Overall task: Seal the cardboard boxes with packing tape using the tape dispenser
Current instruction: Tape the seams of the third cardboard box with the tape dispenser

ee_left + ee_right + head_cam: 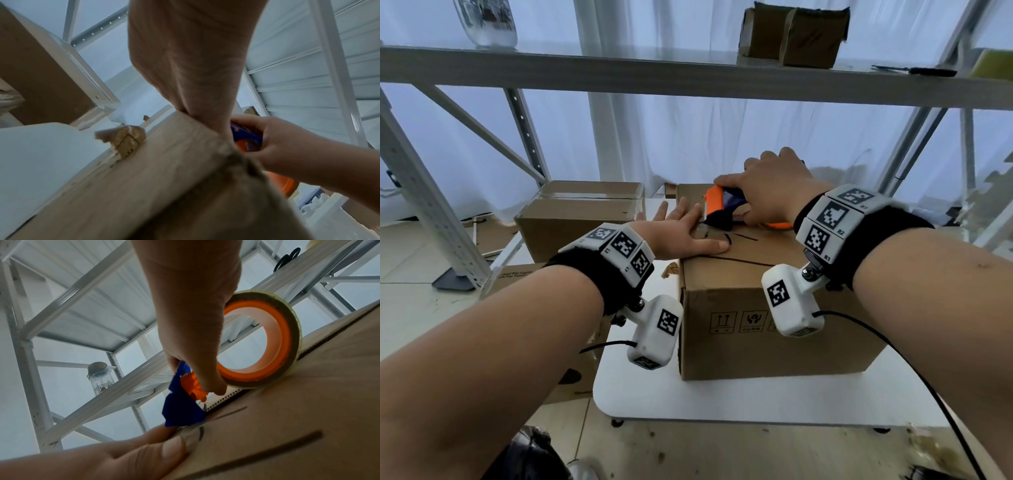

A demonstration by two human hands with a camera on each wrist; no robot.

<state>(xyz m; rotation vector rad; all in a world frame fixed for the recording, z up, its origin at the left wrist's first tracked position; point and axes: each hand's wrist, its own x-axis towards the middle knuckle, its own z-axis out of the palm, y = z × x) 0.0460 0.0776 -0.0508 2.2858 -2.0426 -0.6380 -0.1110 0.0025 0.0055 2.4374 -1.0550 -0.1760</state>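
A brown cardboard box (774,329) stands on a white table (739,401), its top flaps closed and marked with black lines. My right hand (767,192) grips an orange and blue tape dispenser (719,207) that sits on the box top (308,426); its tape roll (287,337) touches the cardboard. My left hand (681,229) lies flat with straight fingers on the box top just left of the dispenser's toothed blade, thumb (156,451) pressed near the tape end. The left wrist view shows the left palm (191,65) on the box edge (144,170) and the right hand (273,142) on the dispenser.
A second taped box (582,216) sits at the table's back left. More cardboard (565,359) lies low on the left. A white metal shelf (688,78) overhead carries another box (794,37), a glass jar (486,20) and scissors (917,71). Rack posts stand left and right.
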